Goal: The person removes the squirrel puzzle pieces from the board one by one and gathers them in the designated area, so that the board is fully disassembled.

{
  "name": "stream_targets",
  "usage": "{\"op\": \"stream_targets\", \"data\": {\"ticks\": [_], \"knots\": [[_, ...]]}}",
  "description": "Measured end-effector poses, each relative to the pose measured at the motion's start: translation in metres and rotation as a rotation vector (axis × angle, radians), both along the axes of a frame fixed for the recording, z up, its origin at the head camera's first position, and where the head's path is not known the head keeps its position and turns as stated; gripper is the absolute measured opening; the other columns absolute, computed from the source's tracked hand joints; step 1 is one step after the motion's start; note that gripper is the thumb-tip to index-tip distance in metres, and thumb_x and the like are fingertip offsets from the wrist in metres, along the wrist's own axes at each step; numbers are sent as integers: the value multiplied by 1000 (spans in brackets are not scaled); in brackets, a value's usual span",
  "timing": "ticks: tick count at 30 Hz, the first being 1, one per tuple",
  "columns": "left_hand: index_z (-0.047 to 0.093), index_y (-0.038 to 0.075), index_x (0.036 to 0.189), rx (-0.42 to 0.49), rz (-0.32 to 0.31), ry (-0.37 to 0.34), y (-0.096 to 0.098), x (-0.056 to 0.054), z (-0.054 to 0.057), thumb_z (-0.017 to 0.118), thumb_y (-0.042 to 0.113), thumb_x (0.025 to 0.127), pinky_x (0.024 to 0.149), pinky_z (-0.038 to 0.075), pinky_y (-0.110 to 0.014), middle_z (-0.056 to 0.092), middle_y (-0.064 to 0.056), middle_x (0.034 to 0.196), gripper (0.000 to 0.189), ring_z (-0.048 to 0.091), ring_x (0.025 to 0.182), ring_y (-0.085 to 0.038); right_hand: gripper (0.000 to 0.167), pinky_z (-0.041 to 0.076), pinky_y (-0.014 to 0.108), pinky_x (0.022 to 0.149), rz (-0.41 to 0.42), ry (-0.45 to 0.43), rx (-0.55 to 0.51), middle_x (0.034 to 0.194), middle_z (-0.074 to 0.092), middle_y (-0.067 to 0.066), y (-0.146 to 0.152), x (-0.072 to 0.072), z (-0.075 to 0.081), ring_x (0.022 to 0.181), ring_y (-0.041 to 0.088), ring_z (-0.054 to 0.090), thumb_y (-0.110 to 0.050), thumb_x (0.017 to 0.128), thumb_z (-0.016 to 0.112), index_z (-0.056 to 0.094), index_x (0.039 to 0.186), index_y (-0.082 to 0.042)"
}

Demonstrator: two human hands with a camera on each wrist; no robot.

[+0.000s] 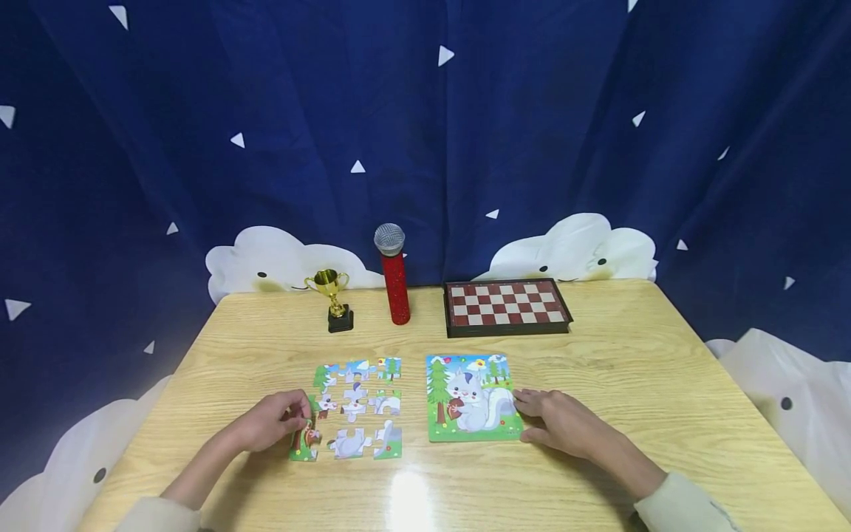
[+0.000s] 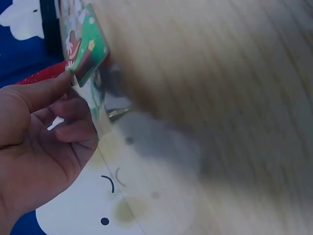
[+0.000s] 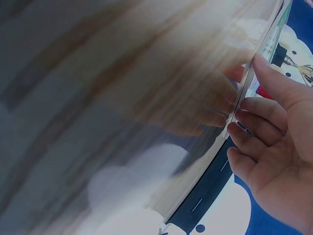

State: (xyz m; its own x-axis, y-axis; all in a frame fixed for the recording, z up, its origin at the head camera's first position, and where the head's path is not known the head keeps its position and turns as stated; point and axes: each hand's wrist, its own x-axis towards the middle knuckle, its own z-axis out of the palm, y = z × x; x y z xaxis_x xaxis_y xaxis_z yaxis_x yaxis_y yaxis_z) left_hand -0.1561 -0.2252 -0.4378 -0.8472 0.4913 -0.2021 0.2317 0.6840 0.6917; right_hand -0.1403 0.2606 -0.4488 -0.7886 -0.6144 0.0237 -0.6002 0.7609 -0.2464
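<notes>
Left of centre in the head view, my left hand is at the left edge of a loosely spread squirrel puzzle. Its thumb and curled fingers pinch at a puzzle piece there; the left wrist view shows the thumb against a green piece corner. Several other pieces, such as the squirrel face piece, lie apart in rows with gaps between them. To the right is a square squirrel picture board, whole and flat. My right hand rests beside it, fingertips touching its right edge, the fingers loosely extended.
Toward the back of the wooden table stand a small gold trophy and a red microphone. A dark-framed chessboard lies at the back right. Behind the table hangs a blue curtain with clouds.
</notes>
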Motion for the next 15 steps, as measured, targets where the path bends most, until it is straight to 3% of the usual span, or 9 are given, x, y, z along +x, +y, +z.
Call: {"op": "stream_targets", "data": {"ticks": [7,15], "knots": [[54,4,90,-48,17,28,4,2,-7,56,9,92,60,38,-21,54,0,82,6,45,72,-9,52,47,49,94,6,9,1,130,58,19,0,-1,0,118,35,57,-30,82,71,61,122,2],[56,7,90,-59,39,52,2,-1,-2,56,11,93,59,39,-21,54,-1,80,5,46,71,-10,48,48,48,93,-45,-28,31,123,63,17,-6,-4,8,114,35,60,-32,79,75,67,114,0]]}}
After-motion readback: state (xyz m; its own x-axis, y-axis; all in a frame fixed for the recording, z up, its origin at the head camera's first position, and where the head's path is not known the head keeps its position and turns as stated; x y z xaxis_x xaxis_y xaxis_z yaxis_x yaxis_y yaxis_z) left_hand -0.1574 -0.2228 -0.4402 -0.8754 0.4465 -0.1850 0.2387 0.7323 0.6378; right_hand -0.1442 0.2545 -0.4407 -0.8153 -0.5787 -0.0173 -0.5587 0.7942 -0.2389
